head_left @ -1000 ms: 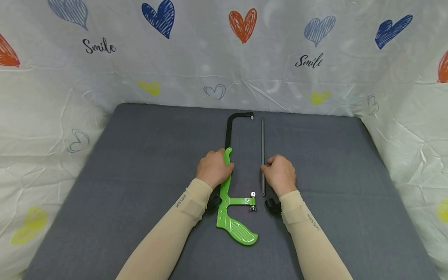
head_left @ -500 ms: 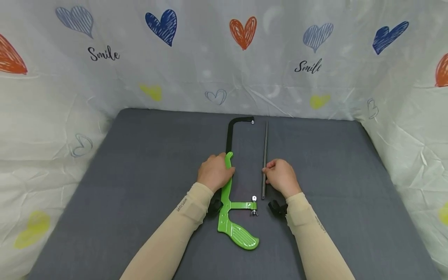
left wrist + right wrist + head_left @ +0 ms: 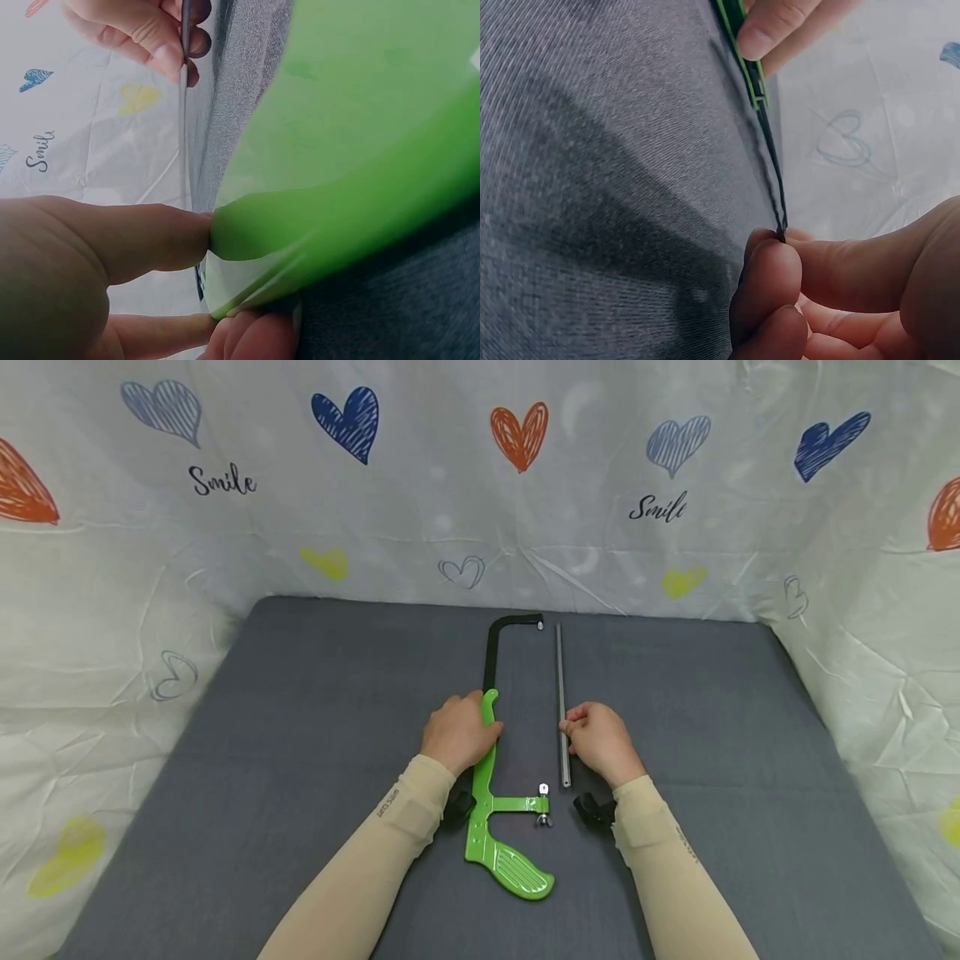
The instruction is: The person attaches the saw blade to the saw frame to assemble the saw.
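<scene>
A hacksaw frame with a green grip and a black bow lies on the grey table, its open side facing right. My left hand grips its green spine; in the left wrist view the thumb and fingers pinch the green metal. To the right of it my right hand pinches a thin grey hacksaw blade between thumb and fingertips. The blade stands nearly parallel to the frame, apart from it. Seen from the right wrist, the fingertips hide most of the blade.
A small peg and a wing nut sit on the frame's lower arm. Another peg is at the bow's tip. Grey cloth covers the table. A white curtain with printed hearts encloses the back and sides.
The blade's far end has swung right, then back left, in my right hand. Those fingers now pinch it more clearly. My left hand keeps its grip; the whole view has shifted slightly down.
</scene>
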`<state>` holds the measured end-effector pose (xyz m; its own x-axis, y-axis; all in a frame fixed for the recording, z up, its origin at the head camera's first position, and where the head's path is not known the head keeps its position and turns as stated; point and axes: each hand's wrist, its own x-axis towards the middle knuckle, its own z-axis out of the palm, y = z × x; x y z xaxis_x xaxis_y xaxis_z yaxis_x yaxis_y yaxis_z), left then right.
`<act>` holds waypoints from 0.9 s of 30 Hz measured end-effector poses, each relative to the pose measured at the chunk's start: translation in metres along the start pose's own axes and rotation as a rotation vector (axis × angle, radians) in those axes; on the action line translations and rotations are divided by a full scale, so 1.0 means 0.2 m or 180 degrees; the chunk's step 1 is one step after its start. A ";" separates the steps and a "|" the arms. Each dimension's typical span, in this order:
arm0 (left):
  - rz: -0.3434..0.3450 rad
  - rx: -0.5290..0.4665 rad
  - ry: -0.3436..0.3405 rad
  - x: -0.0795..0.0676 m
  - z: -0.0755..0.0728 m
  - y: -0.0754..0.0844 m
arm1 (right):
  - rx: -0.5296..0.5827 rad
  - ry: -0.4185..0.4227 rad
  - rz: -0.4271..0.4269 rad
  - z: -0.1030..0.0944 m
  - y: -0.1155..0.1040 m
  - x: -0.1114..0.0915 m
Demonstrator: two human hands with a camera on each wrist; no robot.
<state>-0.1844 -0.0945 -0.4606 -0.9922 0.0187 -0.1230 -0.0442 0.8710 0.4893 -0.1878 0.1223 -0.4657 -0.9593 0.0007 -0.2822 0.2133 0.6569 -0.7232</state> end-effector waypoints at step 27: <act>-0.0017 -0.0005 -0.0003 0.00 0.00 0.00 | 0.0227 -0.0143 -0.0115 0.06 -0.01 0.01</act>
<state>-0.1838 -0.0946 -0.4603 -0.9919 0.0145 -0.1263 -0.0496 0.8704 0.4898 -0.1870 0.1129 -0.4725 -0.9577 -0.0570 -0.2819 0.1927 0.6005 -0.7761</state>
